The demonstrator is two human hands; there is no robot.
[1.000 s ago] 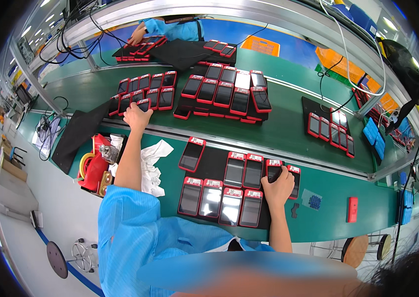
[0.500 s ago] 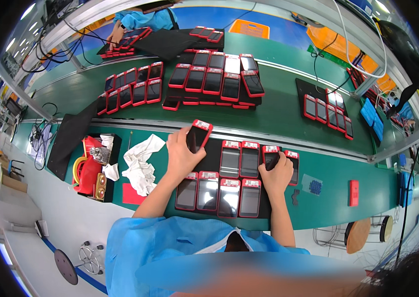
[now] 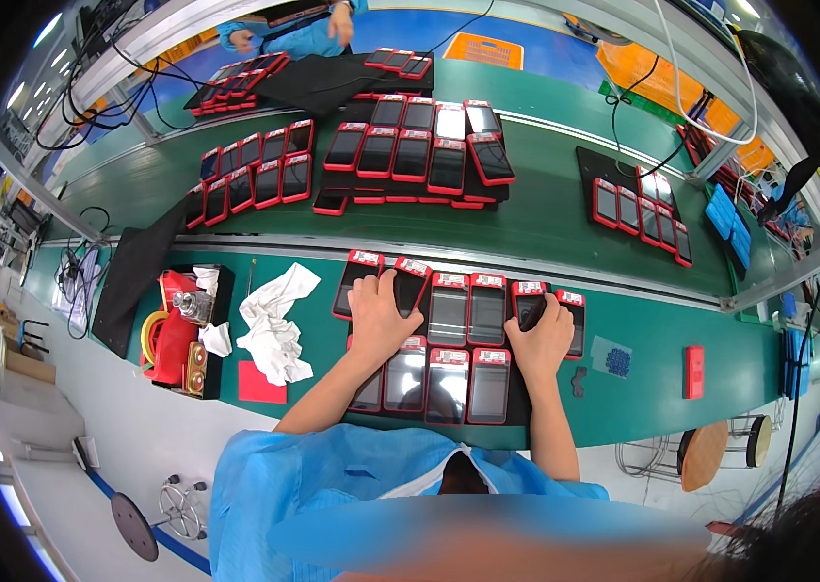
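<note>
Red-framed handheld devices with dark screens lie in two rows on a black mat (image 3: 518, 400) before me. My left hand (image 3: 383, 318) is closed round the sides of one handheld device (image 3: 414, 283) in the far row, its thumb at the lower right. Left of it, another device (image 3: 355, 275) lies tilted, partly behind my fingers. My right hand (image 3: 542, 335) grips a device (image 3: 528, 303) farther right in that row, covering its lower part. Between my hands are two devices, one with a grey screen (image 3: 450, 310). In the near row, the leftmost device (image 3: 367, 390) is partly hidden by my left forearm.
A black box (image 3: 225, 301) of tools and white cloths (image 3: 276, 325) lie at left, with a red card (image 3: 262, 381). At right are a small blue-patterned sheet (image 3: 613, 359) and a red block (image 3: 694, 372). Beyond a metal rail, stacked devices (image 3: 415, 155) stand; a co-worker's hands (image 3: 340, 24) show behind.
My left hand has lowered its device into the far row, and another device now shows to its left. My right hand has stayed put. The co-worker's hands have lifted off the far devices.
</note>
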